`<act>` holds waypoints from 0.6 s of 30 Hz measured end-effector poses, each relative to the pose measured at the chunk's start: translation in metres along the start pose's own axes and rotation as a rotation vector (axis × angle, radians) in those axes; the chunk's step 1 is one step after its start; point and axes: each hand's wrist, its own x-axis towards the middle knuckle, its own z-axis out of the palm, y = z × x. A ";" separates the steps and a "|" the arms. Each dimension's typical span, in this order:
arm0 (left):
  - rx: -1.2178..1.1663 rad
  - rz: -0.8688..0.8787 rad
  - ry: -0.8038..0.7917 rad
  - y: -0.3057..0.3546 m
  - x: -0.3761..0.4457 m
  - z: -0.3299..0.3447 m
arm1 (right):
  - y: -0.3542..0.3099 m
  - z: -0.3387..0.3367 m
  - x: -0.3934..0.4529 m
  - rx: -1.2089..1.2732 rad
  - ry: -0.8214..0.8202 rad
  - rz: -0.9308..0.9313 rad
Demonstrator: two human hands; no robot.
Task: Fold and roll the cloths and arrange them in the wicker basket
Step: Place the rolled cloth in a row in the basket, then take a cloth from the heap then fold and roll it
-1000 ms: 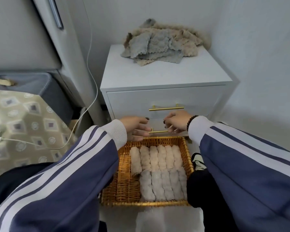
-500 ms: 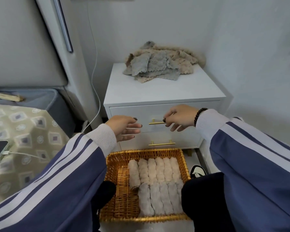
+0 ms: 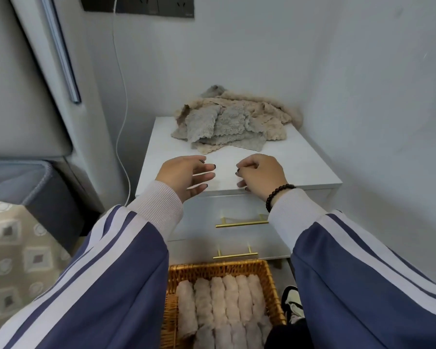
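A loose pile of beige and grey fleecy cloths [image 3: 233,123] lies at the back of the white nightstand top [image 3: 305,162]. Both hands hover over the front of that top, short of the pile. My left hand [image 3: 186,176] has its fingers spread and relaxed and holds nothing. My right hand [image 3: 261,175], with a dark bead bracelet at the wrist, has its fingers loosely curled and empty. The wicker basket [image 3: 271,273] sits on the floor below, in front of the drawers, with several rolled cloths [image 3: 224,298] packed side by side in two rows.
The nightstand stands in a corner, walls behind and to the right. Two drawers with gold handles [image 3: 242,224] face me. A white cable [image 3: 122,96] hangs from a wall socket on the left. A patterned bedcover [image 3: 13,260] lies at the left, a shoe [image 3: 291,304] right of the basket.
Both hands have risen from just above the basket, past the drawer fronts, to above the nightstand top. The view has tilted up with them.
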 end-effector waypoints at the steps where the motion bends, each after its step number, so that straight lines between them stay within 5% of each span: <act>1: -0.017 0.008 0.009 0.002 0.002 -0.002 | -0.002 0.002 0.003 0.063 0.016 0.005; 8: -0.085 0.053 0.004 0.020 0.022 -0.018 | -0.009 0.014 0.041 0.214 0.107 0.002; 14: -0.143 0.041 -0.029 0.029 0.034 -0.020 | -0.036 0.039 0.078 -0.063 0.113 -0.143; 18: -0.163 0.023 -0.048 0.033 0.040 -0.018 | -0.057 0.054 0.098 -0.510 0.015 -0.264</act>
